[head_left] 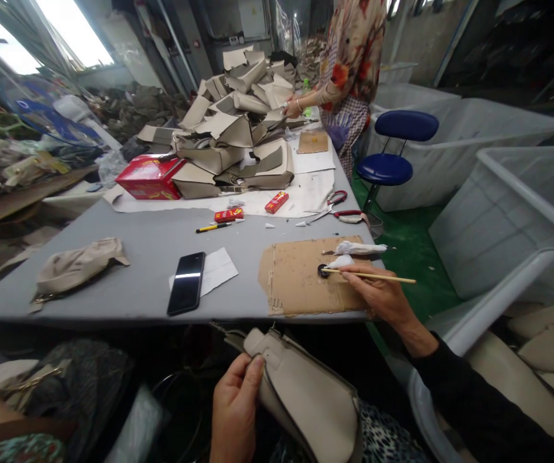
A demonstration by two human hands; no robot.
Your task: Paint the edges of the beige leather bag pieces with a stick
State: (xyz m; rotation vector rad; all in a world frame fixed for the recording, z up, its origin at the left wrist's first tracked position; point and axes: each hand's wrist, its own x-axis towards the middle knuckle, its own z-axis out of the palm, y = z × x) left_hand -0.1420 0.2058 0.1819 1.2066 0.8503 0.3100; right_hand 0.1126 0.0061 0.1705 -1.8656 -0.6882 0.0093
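Our left hand (235, 402) has its grip closed on the top edge of a beige panel (305, 392), thumb over the rim. It holds the panel in the lap just below the tabletop (136, 247) edge, probably to have it close to the brush (373, 276). Our right hand (383, 296) pinches that brush, grip closed, with the tip in a black pot (323, 271). The pot sits on cardboard (291, 283), which seems meant to shield the surface. A phone (186, 283) lies well left, with grey surface between giving room. A bin (522, 212) crowds our right elbow.
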